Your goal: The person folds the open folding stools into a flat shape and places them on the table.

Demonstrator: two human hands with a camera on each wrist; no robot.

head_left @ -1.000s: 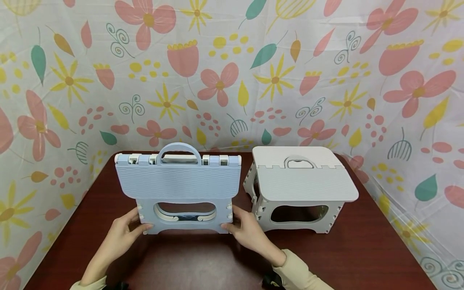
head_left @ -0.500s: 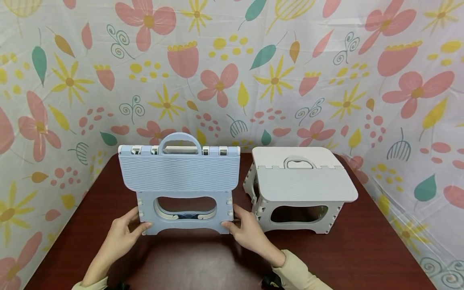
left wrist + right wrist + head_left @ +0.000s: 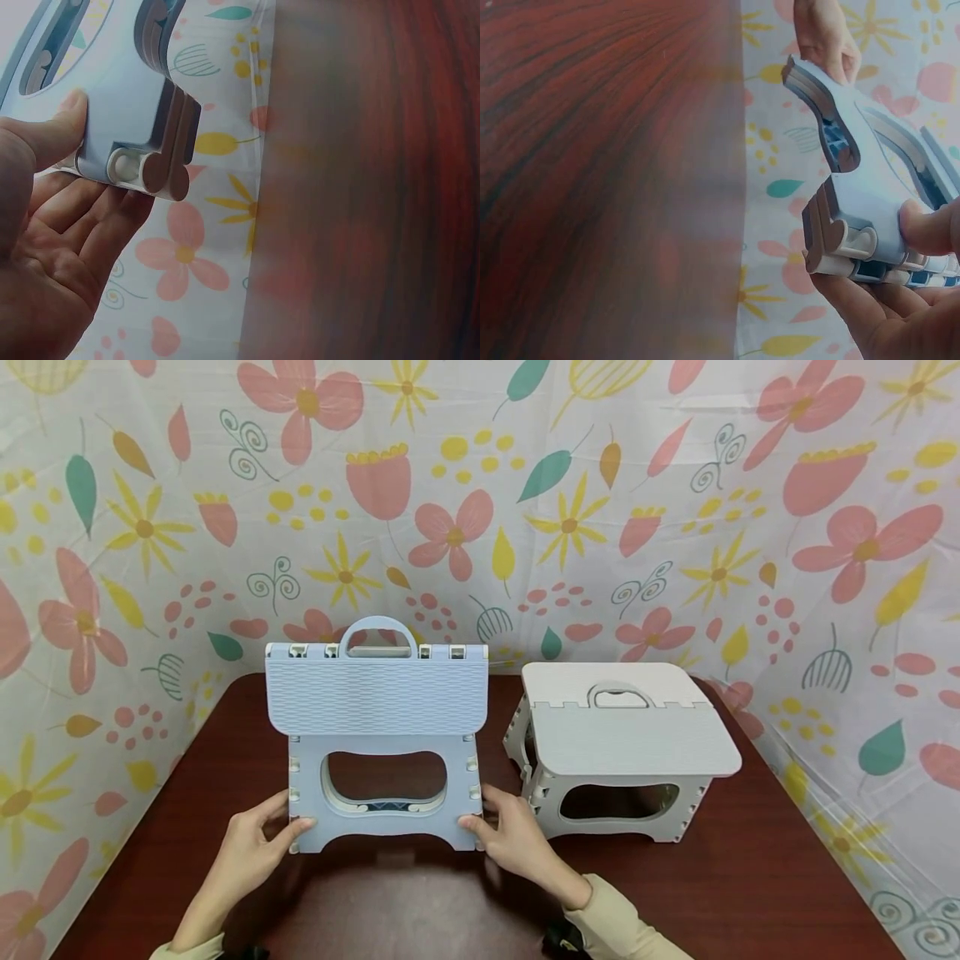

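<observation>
Light-blue folding stool (image 3: 377, 718), plastic-looking: folded flat, held upright, at about 8 o'clock from the centre of the head view. Its flap (image 3: 375, 693) hangs over the upper part of the leg panel (image 3: 388, 841), which bears a wide oval cut-out; an arched carry handle (image 3: 378, 623) rises at its 12 o'clock. Left hand (image 3: 243, 847): at the stool's 8 o'clock, grip holding the lower corner, thumb on the front face, fingers round the side edge. Right hand (image 3: 516, 835): at its 4 o'clock, grip holding the opposite lower corner likewise, thumb in front. Whether the feet touch the worktop (image 3: 405, 910), dark red-brown with wood grain, cannot be told. White stool (image 3: 630, 739): unfolded, standing on the worktop at the blue one's 3 o'clock, just beyond the right hand; flat hinged top, inset handle (image 3: 618, 686) lying within it, front panel with a similar cut-out. Cream sleeves (image 3: 611, 914): one at each wrist. Backing: pale fabric (image 3: 480, 468) printed with pink and yellow flowers and leaves, behind, at 12 o'clock.
</observation>
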